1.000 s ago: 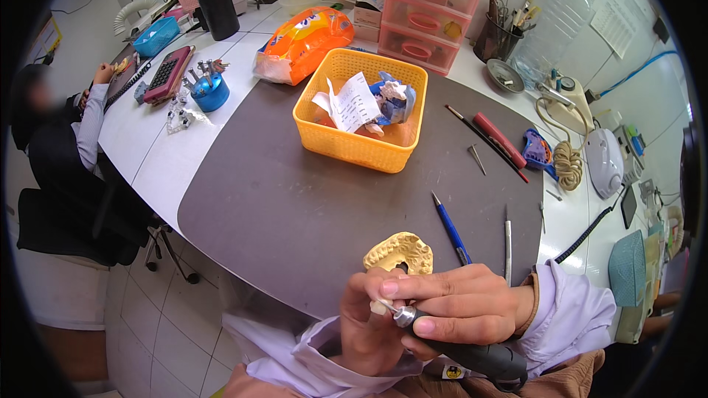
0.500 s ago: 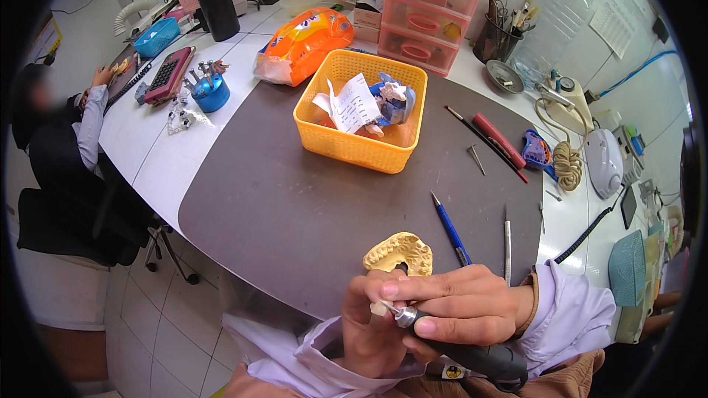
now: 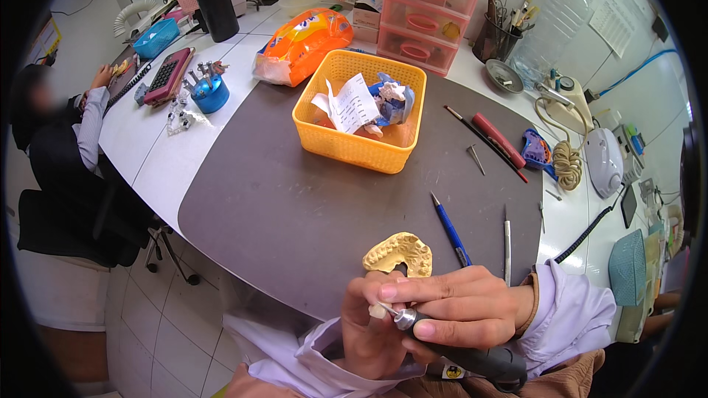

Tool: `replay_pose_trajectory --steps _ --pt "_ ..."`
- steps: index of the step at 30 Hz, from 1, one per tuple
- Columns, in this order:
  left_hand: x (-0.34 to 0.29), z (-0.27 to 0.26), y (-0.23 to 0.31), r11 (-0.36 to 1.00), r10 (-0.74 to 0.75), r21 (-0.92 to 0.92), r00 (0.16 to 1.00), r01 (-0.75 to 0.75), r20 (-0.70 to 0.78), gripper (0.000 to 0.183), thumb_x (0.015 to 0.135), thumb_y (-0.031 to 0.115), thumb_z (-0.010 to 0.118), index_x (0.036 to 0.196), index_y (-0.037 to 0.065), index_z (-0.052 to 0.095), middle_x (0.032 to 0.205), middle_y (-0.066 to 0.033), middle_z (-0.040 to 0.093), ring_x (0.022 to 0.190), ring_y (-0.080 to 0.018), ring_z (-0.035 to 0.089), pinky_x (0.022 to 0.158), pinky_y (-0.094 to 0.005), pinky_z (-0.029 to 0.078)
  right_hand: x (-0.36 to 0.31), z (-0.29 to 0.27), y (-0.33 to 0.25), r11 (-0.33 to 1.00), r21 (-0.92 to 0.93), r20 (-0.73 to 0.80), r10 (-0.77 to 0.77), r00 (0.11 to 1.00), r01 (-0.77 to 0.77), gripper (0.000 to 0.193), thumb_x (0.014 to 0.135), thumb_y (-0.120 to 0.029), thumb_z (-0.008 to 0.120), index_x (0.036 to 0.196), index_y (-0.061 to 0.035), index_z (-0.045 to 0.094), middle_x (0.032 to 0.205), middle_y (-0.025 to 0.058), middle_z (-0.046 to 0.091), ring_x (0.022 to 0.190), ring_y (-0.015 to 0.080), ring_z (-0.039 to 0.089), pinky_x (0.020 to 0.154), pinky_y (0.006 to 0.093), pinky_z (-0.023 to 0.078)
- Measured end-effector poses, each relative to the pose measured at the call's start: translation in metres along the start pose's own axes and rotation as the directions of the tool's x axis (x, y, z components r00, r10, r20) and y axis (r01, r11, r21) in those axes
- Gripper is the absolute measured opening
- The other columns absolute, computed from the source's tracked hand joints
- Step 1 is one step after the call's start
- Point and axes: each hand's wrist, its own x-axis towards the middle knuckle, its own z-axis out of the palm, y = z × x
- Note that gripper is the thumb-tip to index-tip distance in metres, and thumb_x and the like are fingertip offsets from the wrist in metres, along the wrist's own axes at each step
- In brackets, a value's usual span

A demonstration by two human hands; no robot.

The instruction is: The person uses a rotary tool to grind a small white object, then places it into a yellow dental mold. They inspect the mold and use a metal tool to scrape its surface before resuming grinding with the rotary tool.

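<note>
My left hand [image 3: 369, 324] pinches a small pale tooth-like piece [image 3: 377, 310] near the table's front edge. My right hand [image 3: 461, 306] grips a dark rotary handpiece [image 3: 472, 357] whose metal tip touches that piece. Just beyond my fingers a yellow dental cast [image 3: 400, 253] lies on the grey mat [image 3: 295, 206].
An orange basket [image 3: 361, 114] with paper and casts stands mid-table. A blue pen [image 3: 450, 228] and thin metal tools [image 3: 507, 239] lie right of the cast. Pink drawers [image 3: 428, 18], an orange bag [image 3: 302, 44] and a black bottle [image 3: 216, 1] sit behind. Another person [image 3: 66, 140] sits at far left.
</note>
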Motion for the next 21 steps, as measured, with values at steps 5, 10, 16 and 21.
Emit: replay_pose_trajectory --steps 5,10,16,21 --pt "0.000 0.000 0.000 1.000 0.014 0.009 1.000 -0.014 0.001 0.015 0.093 0.018 0.062 0.096 0.008 0.052 0.091 -0.0035 0.054 0.087 -0.0140 0.052 0.077 -0.0300 0.046 -0.001 0.001 -0.001 1.000 -0.001 -0.015 0.015 1.000 -0.015 0.022 0.078 0.005 0.069 0.098 0.0063 0.060 0.076 0.0174 0.065 0.093 0.0367 0.069 0.070 0.0354 0.059" --pt "0.001 -0.001 -0.004 0.999 0.042 -0.023 0.999 -0.042 0.004 0.015 0.092 0.017 0.063 0.095 0.008 0.052 0.090 -0.0039 0.054 0.085 -0.0141 0.053 0.075 -0.0296 0.047 0.001 -0.002 0.000 1.000 0.022 0.015 -0.019 1.000 0.018 0.024 0.078 0.004 0.070 0.099 0.0060 0.060 0.078 0.0155 0.065 0.096 0.0382 0.068 0.071 0.0369 0.059" --pt "0.012 -0.011 0.010 0.989 -0.010 0.149 0.992 -0.009 0.128 0.013 0.093 0.014 0.062 0.094 0.006 0.052 0.088 -0.0059 0.054 0.077 -0.0132 0.052 0.065 -0.0267 0.047 0.004 -0.005 -0.006 0.973 0.178 0.007 0.149 0.989 -0.148 0.030 0.078 0.004 0.072 0.104 0.0040 0.058 0.082 0.0173 0.067 0.099 0.0398 0.066 0.076 0.0409 0.058" --pt "0.019 -0.015 0.019 0.977 -0.022 0.209 0.972 -0.029 0.233 0.011 0.093 0.011 0.060 0.095 0.003 0.053 0.087 -0.0082 0.054 0.073 -0.0130 0.051 0.050 -0.0222 0.041 0.008 -0.012 -0.010 0.958 0.182 0.094 0.206 0.974 -0.221 0.041 0.077 0.004 0.074 0.111 -0.0013 0.053 0.086 0.0204 0.069 0.099 0.0403 0.065 0.079 0.0474 0.057"
